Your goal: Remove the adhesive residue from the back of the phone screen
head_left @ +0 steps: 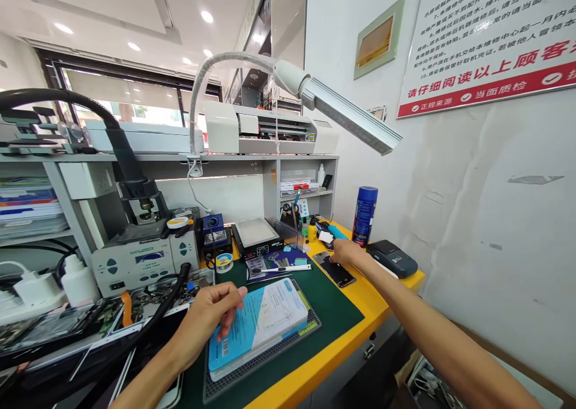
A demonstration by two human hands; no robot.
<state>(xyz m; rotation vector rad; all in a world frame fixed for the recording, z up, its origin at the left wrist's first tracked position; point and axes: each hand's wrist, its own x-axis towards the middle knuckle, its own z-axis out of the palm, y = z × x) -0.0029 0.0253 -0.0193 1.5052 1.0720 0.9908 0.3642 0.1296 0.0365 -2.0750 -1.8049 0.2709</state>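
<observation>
A dark phone (341, 273) lies flat on the right side of the yellow surface (315, 368), beside the edge of a green mat (344, 314). The right hand (350, 253) reaches out to its far end; those fingertips are hidden, so whether they grip it or only touch it cannot be told.

Nearer and to the left, a blue-and-white pack (265, 322) lies on a grey pad (315, 324), which seems to keep it off the green mat. The left hand (227, 310) is over the pack's left end, fingers loosely bent, gripping nothing visible; contact is unclear. Perhaps it rests there to steady the arm.

Beyond the pack is a white pen-like tool (288, 268), probably laid crosswise to stay within reach. A hot plate (254, 232) sits farther back, and a grey control unit (148, 259) stands left. On the far right, a blue can (365, 217) stands upright near a black case (391, 258), both set by the wall. Overhead, a lamp (351, 115) on a bent neck leans rightward, likely angled to light the surface.
</observation>
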